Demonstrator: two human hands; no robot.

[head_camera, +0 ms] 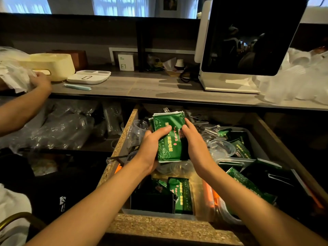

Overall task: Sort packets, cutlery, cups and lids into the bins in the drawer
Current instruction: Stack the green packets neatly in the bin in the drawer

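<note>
A: In the head view, how far is the sorting?

B: I judge it is in the middle. The left hand (pixel 150 146) and the right hand (pixel 195 144) both curl their fingers round a stack of green packets (pixel 168 134), held above the open drawer (pixel 124 139). Some packets already stand in the near bin (pixel 159 211).

A: What is left?

B: More loose packets (pixel 248 183) lie at the right, clear lids (pixel 221 148) and cups (pixel 136 128) are mixed in, and cutlery (pixel 205 126) lies at the back.

A: Anything in the way?

B: The clutter under the stack. On the counter (pixel 150 89) a screen (pixel 248 36) stands, and another person's hand (pixel 41 82) touches wrappers at the left.
</note>
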